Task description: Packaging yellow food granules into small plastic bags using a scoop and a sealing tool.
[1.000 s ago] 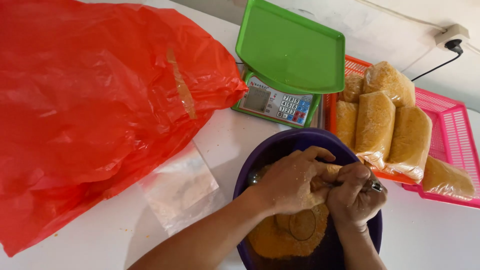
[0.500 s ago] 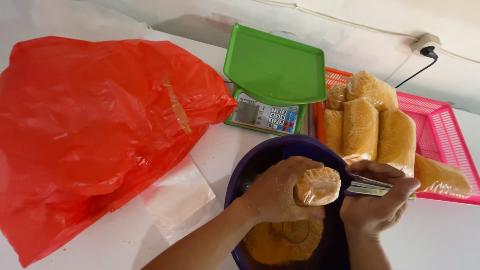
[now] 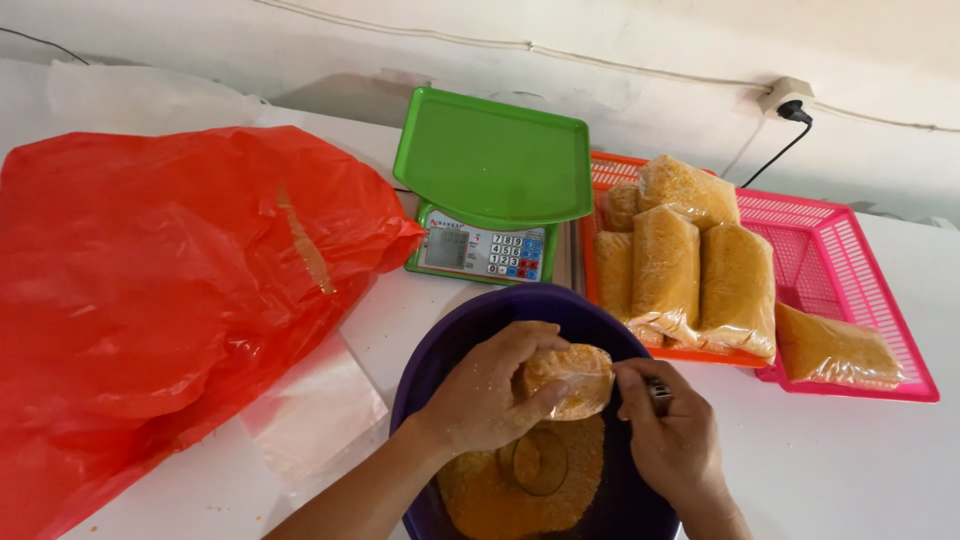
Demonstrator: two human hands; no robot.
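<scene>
From above the person's head, the left hand [image 3: 480,395] is curled around a small clear bag of orange crumbs [image 3: 568,378], fingers wrapped over its top and side, holding it just above a purple bowl [image 3: 470,330]. The right hand [image 3: 670,440] is closed in a pinch at the bag's right end, and a small metal piece [image 3: 658,392] shows between its fingers; what that piece is cannot be told. More of the same orange crumb lies heaped in the bowl's bottom, with a round clear cup [image 3: 540,462] sunk into it.

Behind the bowl stands a green weighing scale [image 3: 492,160] with a flat rectangular pan and a keypad front with a small display. To its right sits an orange tray [image 3: 610,170], and against that a pink mesh basket [image 3: 860,270]. Filled clear packets of orange crumb [image 3: 700,260] are stacked across the two, oblong and plump, one more lying alone at the basket's near edge.

A big crumpled red plastic bag [image 3: 170,300] fills the left of the white table [image 3: 850,460], with a flat empty clear bag [image 3: 310,415] beside its lower edge. A wall socket with a black plug [image 3: 788,100] sits above the basket.
</scene>
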